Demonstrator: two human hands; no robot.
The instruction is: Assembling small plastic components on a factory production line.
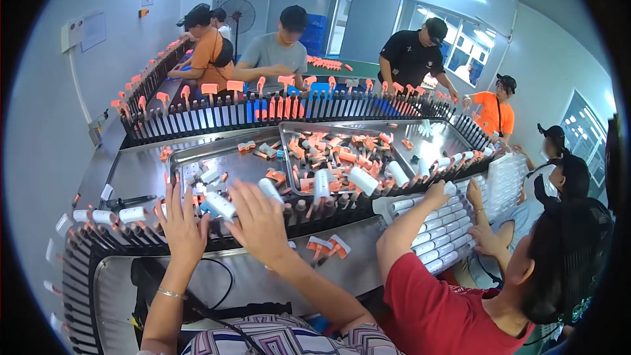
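My left hand (182,235) reaches over the near row of black upright pegs, its fingers stretched upward and apart. To its right, my right hand (260,225) is spread too, palm toward the row. Between them a white cylinder (221,206) sits tilted, close to the right thumb; I see no grip on it. Just left of that cylinder a small blue piece (205,207) shows. More white cylinders ride on the row, such as one left of my left hand (133,215) and another beyond my right hand (321,183).
A metal tray (282,151) holds a pile of orange-and-white pieces. Two orange pieces with handles (328,246) lie on the near metal surface. A person in a red shirt (437,302) handles a pack of white cylinders (439,235) at right. Across the line, several people work.
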